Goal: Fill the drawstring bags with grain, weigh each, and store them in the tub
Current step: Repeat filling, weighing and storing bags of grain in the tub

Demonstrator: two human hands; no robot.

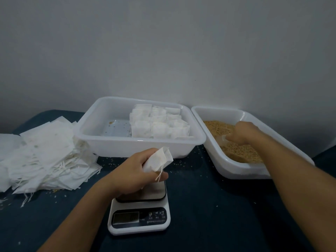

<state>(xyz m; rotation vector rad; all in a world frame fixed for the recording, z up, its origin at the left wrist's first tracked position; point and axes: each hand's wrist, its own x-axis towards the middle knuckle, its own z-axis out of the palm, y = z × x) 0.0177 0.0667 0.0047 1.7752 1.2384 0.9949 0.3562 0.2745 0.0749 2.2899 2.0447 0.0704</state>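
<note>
Fingers (145, 161) of left hand (134, 171) curled round small bag (159, 160), mouth open, above scale (140, 211). Right hand (241, 133) down in grain (236, 150), grip not clear. Risks: grain spilling beside narrow mouth; bag slipping.

left hand (138, 170) raised, fingers (160, 176) curled, gripping; right hand (241, 132) stretched forward, fingers curled downward.

Empty bags (41, 157) left, tub (109, 142) centre, grain tray (234, 170) right, scale (139, 220) front.
</note>
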